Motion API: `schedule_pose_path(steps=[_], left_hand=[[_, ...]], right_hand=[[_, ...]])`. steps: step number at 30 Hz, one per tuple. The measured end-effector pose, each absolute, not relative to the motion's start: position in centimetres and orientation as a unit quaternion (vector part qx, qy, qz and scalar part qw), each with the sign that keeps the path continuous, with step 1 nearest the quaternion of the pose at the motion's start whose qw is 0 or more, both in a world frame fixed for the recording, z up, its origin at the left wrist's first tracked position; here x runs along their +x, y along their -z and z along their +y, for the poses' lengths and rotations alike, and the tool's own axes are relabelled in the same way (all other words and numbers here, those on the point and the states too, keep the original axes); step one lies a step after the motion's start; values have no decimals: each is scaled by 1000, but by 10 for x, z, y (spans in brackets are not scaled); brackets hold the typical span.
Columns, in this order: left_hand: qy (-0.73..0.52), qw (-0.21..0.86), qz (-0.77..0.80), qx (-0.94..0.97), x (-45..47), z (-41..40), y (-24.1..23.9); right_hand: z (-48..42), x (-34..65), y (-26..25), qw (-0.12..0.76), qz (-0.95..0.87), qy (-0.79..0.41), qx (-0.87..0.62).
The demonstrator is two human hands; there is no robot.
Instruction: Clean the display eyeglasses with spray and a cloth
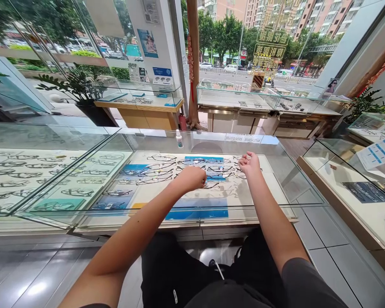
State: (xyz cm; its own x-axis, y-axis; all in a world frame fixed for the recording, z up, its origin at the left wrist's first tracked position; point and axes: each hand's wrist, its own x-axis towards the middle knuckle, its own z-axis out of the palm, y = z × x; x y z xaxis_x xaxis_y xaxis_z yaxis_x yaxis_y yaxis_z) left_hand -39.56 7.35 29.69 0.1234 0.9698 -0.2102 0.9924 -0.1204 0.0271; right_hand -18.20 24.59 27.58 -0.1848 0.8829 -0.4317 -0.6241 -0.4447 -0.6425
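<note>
My left hand point(193, 177) is closed above the glass top of a display case point(269, 205), its fingers curled and turned away. Whatever it may hold is hidden behind the knuckles. Just past its fingertips a dark eyeglass frame point(212, 185) shows; whether they touch is unclear. My right hand point(250, 164) hovers farther right over the case, fingers loosely bent and apart, with nothing visible in it. Between and around both hands lie rows of eyeglasses point(158, 173), some on blue cards point(213, 209).
A small white bottle point(179, 139) stands on the case's glass top. Another glass case point(51, 171) with eyeglasses adjoins at left. At right is a further case point(340, 188), with a box point(379, 156) on it. Window-side cases and a potted plant point(90, 96) stand beyond.
</note>
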Motion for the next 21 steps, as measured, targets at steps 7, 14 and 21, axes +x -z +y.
schedule_pose_path(steps=[7,14,21], left_hand=[[40,112,647,753,-399,69,-309],[-161,250,597,745,-423,76,-352],[-454,222,552,663,-433,140,-337]], right_hand=[[231,-162,-306,522,-281,-740,-317],[236,-187,-326,527,-457,-668,-259],[257,-223,-308,473,-582,-617,-239]])
